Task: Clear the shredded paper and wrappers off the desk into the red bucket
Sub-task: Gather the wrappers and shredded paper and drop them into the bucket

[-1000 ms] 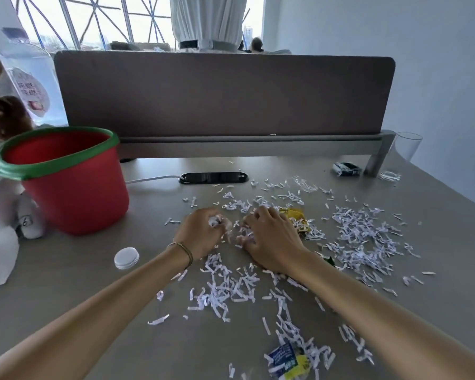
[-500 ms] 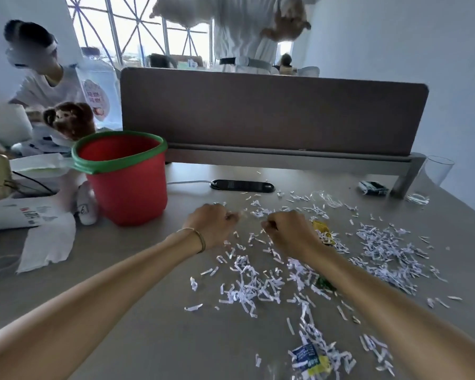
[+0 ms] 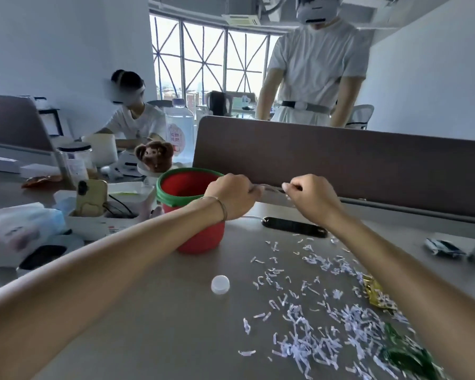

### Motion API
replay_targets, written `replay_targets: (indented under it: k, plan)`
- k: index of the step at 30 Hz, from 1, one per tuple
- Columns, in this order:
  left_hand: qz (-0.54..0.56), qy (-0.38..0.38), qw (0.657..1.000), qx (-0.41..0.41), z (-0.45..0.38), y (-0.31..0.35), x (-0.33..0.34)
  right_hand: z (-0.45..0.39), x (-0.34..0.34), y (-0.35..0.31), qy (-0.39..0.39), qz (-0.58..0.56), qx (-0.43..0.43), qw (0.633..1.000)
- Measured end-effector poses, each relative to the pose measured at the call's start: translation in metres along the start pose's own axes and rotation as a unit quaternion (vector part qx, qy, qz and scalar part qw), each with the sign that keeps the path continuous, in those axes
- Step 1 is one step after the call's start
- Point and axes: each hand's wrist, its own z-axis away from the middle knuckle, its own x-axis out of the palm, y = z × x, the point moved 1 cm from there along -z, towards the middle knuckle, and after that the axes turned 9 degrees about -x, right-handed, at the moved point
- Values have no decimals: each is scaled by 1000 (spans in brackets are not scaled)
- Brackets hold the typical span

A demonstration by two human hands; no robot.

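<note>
Bench (image 3: 162, 325) is still carrying most of the shreds (image 3: 313, 333) and wrappers (image 3: 379, 297), while left hand (image 3: 231, 196) and right hand (image 3: 310, 198), both curled around pinched shreds, are hovering beside the bucket (image 3: 187, 187).

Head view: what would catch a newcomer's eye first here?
The red bucket with a green rim stands left of centre on the desk. Both hands, left hand and right hand, are raised with curled fingers beside it. Shredded paper covers the desk's right side.
</note>
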Motion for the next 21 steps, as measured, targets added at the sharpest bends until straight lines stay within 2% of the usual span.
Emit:
replay_targets:
  k: [5, 13, 21]
  plan:
    - [-30, 9, 999, -29, -33, -40, -28, -46, 10, -27, 10, -19, -43, 999]
    - [-132, 1, 985, -113, -67, -99, -37, -101, 46, -51, -4, -32, -89, 996]
    - [-204, -139, 964, -98, -84, -122, -30, -124, 73, -55, -13, -36, -97, 995]
